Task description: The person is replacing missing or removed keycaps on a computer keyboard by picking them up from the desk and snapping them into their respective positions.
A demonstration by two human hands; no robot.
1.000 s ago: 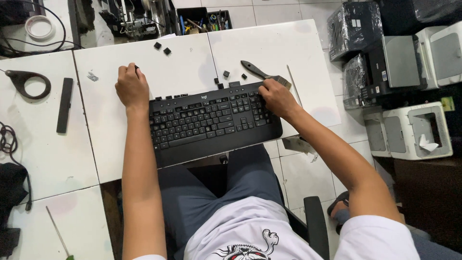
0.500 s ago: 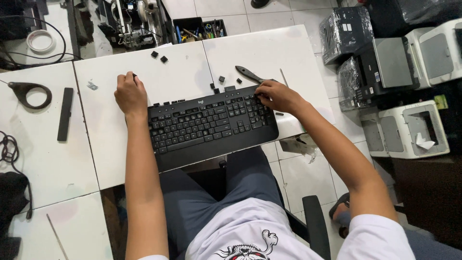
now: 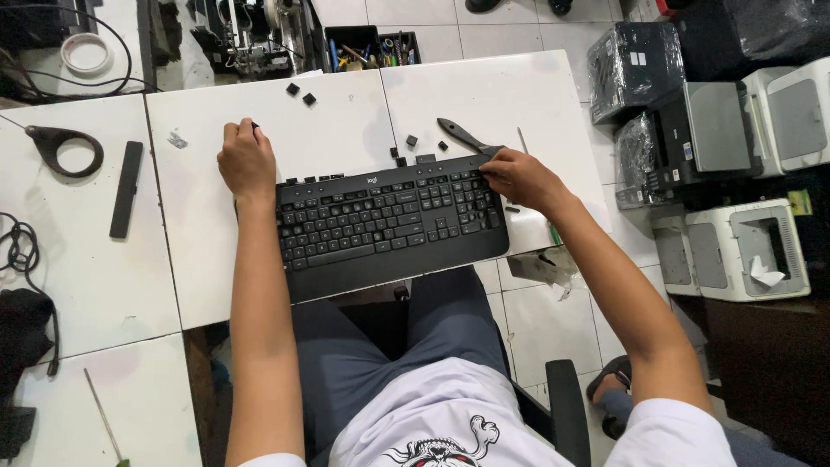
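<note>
Shirt: white short-sleeved T-shirt (image 3: 450, 415) with a black printed figure on the chest.
Trousers: grey-blue, long (image 3: 363, 363).
Arms: bare below the sleeves, no watch or rings seen.

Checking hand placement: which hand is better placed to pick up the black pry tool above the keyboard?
Probably the right hand: it rests at the keyboard's top right corner, beside the pry tool. The left hand is farther away.

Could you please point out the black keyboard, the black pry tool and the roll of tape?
black keyboard (image 3: 389, 220), head view, key field.
black pry tool (image 3: 458, 134), head view, handle.
roll of tape (image 3: 85, 54), head view, white ring.
</note>
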